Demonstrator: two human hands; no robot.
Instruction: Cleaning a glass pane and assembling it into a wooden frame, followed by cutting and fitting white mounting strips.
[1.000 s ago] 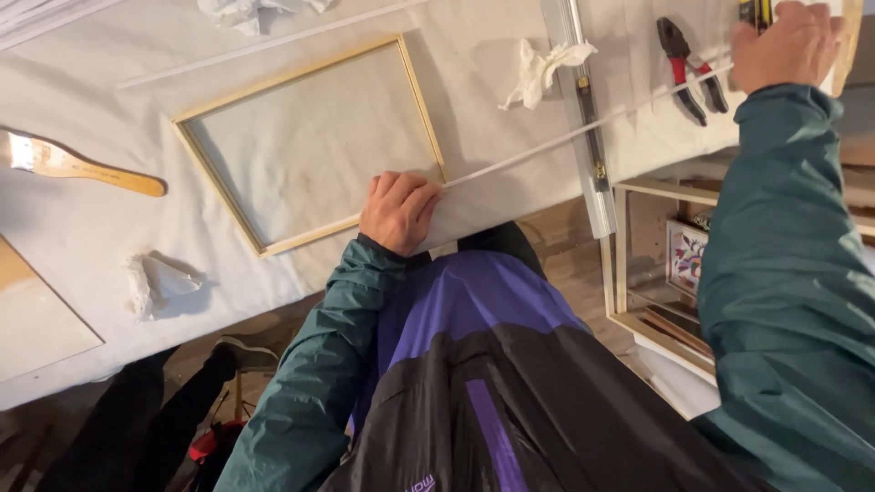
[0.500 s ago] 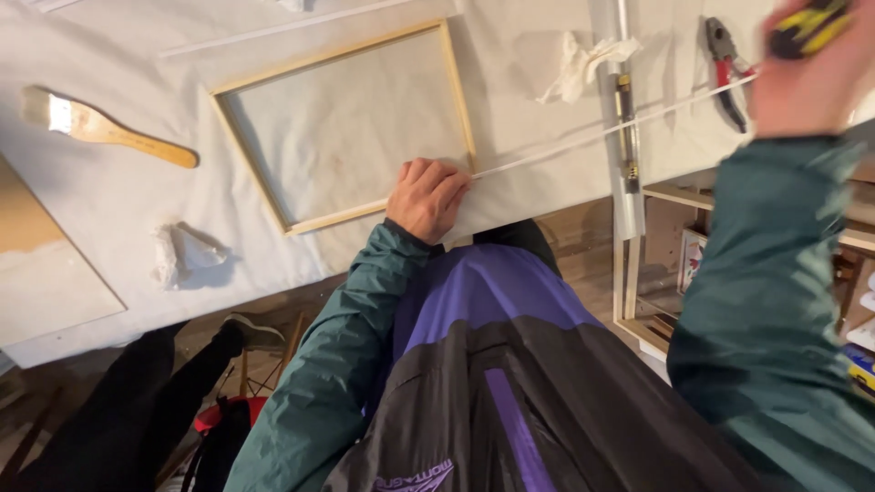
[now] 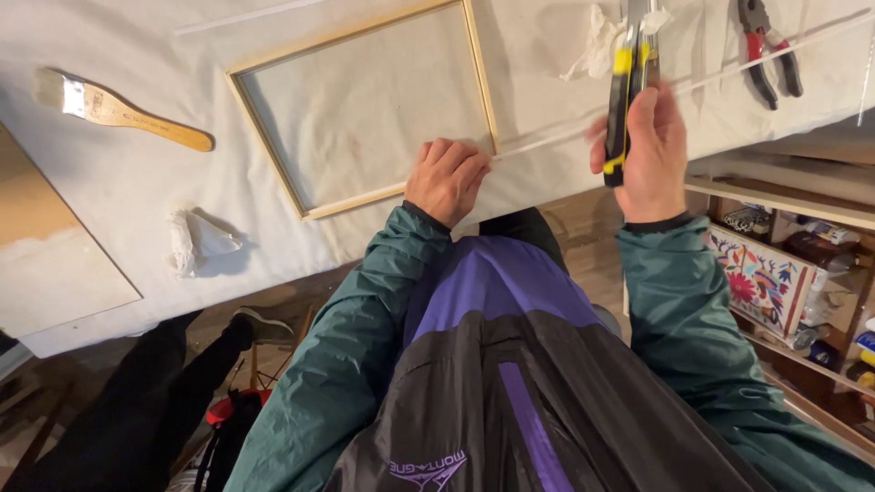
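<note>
The white cloth-covered surface [image 3: 109, 196] carries everything, and the rectangular pale wooden frame [image 3: 365, 109] on it is the landmark. A thin pale wooden strip [image 3: 729, 73] runs from the frame's near right corner away to the right. The left hand [image 3: 445, 178] rests on that corner, fingers curled and pressed down over the strip's end, pinning it against the frame. Right of the frame, the right hand [image 3: 649, 150] hovers just above the strip with its grip wrapped tight around a black and yellow handled cutting tool [image 3: 624, 87]; whether the tool touches the strip I cannot tell.

It looks like the strip is being lined up for trimming, and the next move would call for a steady left hand and the tool set squarely on the strip. Further right lie red-handled pliers [image 3: 766, 46]. Left of the frame sit a wooden-handled paintbrush [image 3: 128, 114] and, nearer the edge, 1 crumpled white rag [image 3: 196, 241].
</note>
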